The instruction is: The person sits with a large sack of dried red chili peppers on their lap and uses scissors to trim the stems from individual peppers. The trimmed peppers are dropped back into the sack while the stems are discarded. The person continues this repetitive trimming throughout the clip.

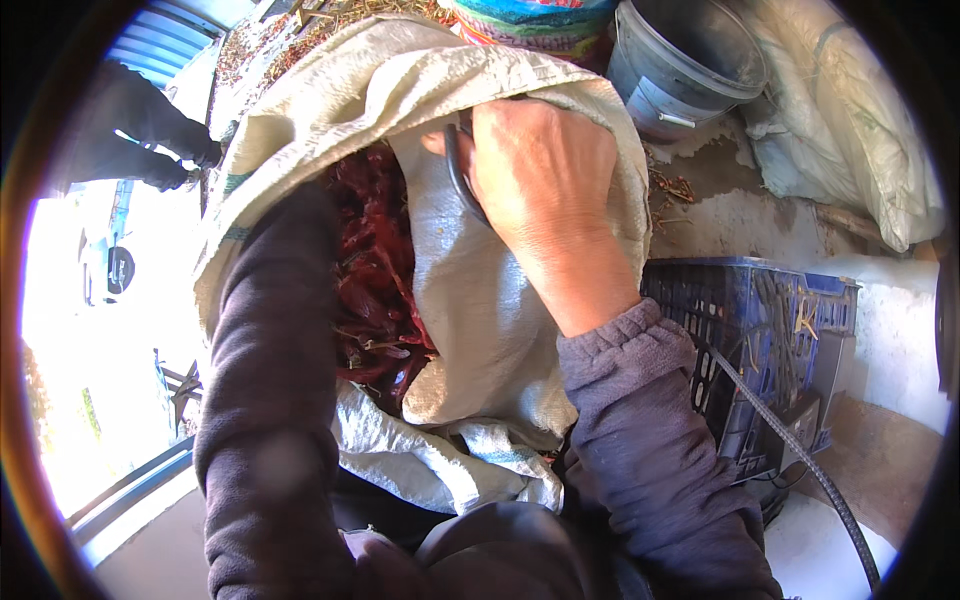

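A white woven sack (pixel 480 315) gapes in front of me, with dark red dried chili peppers (pixel 375 277) inside. My left arm, in a dark sleeve (pixel 274 360), reaches down into the sack, and the hand is hidden there. My right hand (pixel 536 157) is curled at the far side of the mouth, just under the folded rim. Its fingers close around a black looped handle (pixel 455 169), which looks like that of scissors. The rest of that tool is hidden, and I cannot tell whether this hand also grips the sack cloth.
Beyond the sack stand a grey plastic bucket (pixel 675 82) and a colourful printed bag (pixel 536 26). At right are a blue plastic crate (pixel 742 300), a braided hose (pixel 810 457) and pale full sacks (pixel 840 135). Someone in dark clothing (pixel 142 127) is at upper left.
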Motion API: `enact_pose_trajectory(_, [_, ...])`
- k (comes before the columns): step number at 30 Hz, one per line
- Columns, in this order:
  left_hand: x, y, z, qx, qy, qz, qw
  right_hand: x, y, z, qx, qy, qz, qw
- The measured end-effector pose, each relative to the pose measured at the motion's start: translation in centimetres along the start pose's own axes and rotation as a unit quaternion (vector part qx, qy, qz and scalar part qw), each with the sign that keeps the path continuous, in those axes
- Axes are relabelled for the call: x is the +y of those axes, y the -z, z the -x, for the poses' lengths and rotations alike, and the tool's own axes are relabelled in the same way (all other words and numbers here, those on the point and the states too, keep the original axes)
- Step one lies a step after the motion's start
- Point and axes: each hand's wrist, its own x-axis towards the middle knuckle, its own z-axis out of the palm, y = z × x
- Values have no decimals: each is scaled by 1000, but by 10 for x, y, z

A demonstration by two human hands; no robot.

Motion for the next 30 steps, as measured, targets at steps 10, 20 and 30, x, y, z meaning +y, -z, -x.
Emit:
enact_pose_trajectory(10, [12,50,112,57,-96,-15,994,-6,-16,2,-17,15,-16,1000])
enact_pose_trajectory(20, [30,138,206,-275,15,124,953,-13,-19,4,-19,16,-28,999])
enact_pose_trajectory(30, [-66,116,78,18,142,414,899,-17,-25,12,-83,73,0,994])
